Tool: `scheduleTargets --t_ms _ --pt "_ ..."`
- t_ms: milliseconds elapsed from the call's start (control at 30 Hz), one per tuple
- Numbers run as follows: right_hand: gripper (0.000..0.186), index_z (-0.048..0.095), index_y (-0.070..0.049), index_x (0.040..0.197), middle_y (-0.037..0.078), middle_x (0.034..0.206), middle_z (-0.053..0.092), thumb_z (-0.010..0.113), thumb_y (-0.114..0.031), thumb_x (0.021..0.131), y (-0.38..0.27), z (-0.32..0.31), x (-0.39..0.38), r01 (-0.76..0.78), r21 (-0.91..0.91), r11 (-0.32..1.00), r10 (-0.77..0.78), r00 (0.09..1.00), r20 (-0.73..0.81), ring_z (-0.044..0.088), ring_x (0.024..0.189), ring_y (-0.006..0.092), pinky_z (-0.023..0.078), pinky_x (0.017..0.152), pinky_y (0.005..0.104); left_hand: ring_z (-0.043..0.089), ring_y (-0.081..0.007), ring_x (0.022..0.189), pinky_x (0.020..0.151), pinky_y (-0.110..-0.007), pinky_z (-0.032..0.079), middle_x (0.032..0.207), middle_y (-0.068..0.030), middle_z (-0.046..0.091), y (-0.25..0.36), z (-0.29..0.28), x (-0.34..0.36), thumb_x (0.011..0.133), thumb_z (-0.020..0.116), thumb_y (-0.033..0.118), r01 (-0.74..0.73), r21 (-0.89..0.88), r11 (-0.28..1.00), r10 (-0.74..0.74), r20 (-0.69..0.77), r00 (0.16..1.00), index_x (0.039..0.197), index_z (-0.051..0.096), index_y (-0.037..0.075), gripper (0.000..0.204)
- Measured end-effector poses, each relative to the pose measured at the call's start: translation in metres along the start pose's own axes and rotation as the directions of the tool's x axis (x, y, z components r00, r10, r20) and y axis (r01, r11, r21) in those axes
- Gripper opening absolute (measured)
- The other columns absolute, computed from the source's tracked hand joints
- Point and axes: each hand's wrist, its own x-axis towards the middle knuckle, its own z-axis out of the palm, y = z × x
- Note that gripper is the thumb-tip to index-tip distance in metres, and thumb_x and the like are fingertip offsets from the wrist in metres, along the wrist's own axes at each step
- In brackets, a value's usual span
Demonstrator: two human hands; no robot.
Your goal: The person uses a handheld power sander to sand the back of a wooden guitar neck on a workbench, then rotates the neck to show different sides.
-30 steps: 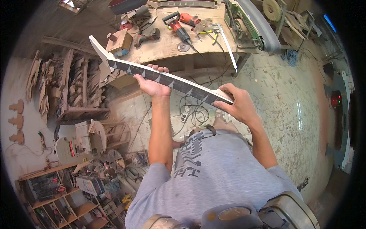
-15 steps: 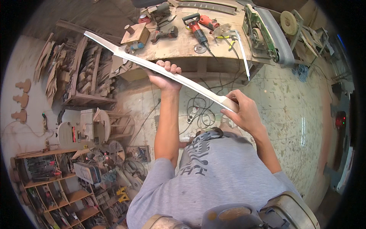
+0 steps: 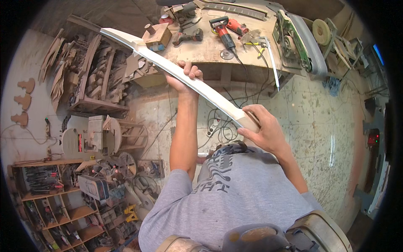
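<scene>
A long, slender, gently curved piece of pale wood [image 3: 166, 65] with a white strip along its edge slants across in front of me, from upper left to lower right. My left hand [image 3: 181, 84] is closed round its middle from below, with fingertips curled over the far edge. At the near right end, my right hand [image 3: 268, 129] grips the narrower part between thumb and fingers. Part of that end is hidden in the palm. The far left end juts out past the bench's corner, with a small step in its outline.
The workbench [image 3: 197, 52] ahead carries a cordless drill [image 3: 187, 37], an angle grinder [image 3: 222, 35] and a belt sander [image 3: 300, 42]. Scrap wood fills a rack [image 3: 90, 75] at left. Cables [image 3: 226, 131] lie on the floor. A shelf unit [image 3: 63, 191] stands lower left.
The piece of wood has been rolled so that more of its broad face shows. Its far end sits slightly higher and further right. Both hands keep their hold.
</scene>
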Motion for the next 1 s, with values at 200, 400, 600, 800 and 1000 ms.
scheduleTargets --t_ms 200,400,600,800,1000 --pt "0.056 0.062 -0.004 0.126 0.017 0.118 0.068 0.086 -0.026 0.081 -0.006 0.016 -0.004 -0.117 0.087 0.989 0.116 0.993 0.018 0.069 0.104 0.0363 0.055 0.09 0.0424 0.039 -0.015 0.048 0.05 -0.03 0.047 0.062 0.0 0.043 0.001 0.013 -0.005 0.094 0.04 0.086 -0.067 0.105 0.992 0.081 -0.136 0.987 0.086 0.057 0.011 0.077" --pt "0.057 0.062 -0.002 0.128 0.016 0.116 0.07 0.086 -0.027 0.083 -0.009 0.03 -0.005 -0.249 0.243 0.938 0.228 0.967 0.113 0.071 0.1 0.0303 0.057 0.083 0.0396 0.043 -0.0161 0.046 0.047 -0.03 0.044 0.061 -0.0008 0.047 0.009 0.016 -0.01 0.092 0.045 0.085 -0.08 0.241 0.967 0.131 -0.205 0.97 0.085 0.056 0.012 0.075" --pt "0.055 0.059 0.0 0.13 0.014 0.111 0.072 0.082 -0.027 0.088 -0.014 0.039 -0.004 -0.292 0.339 0.895 0.24 0.953 0.187 0.07 0.098 0.0225 0.057 0.082 0.0363 0.045 -0.0176 0.043 0.045 -0.032 0.041 0.057 -0.0008 0.044 0.019 0.021 -0.016 0.095 0.044 0.083 -0.085 0.305 0.949 0.17 -0.263 0.95 0.078 0.048 0.016 0.068" --pt "0.052 0.057 0.0 0.131 0.009 0.106 0.068 0.079 -0.025 0.091 -0.015 0.046 -0.001 -0.317 0.394 0.863 0.237 0.942 0.24 0.065 0.094 0.0157 0.053 0.084 0.0318 0.047 -0.0172 0.044 0.046 -0.032 0.042 0.058 -0.0002 0.045 0.029 0.013 -0.016 0.093 0.051 0.081 -0.084 0.343 0.935 0.185 -0.274 0.944 0.078 0.048 0.016 0.066" --pt "0.048 0.057 -0.001 0.132 0.009 0.106 0.068 0.075 -0.027 0.096 -0.011 0.057 -0.001 -0.317 0.436 0.842 0.219 0.941 0.26 0.064 0.095 0.0156 0.052 0.084 0.0312 0.055 -0.0159 0.048 0.052 -0.035 0.051 0.064 0.0004 0.055 0.037 0.008 -0.018 0.093 0.059 0.076 -0.105 0.409 0.907 0.221 -0.249 0.943 0.082 0.052 0.017 0.06"
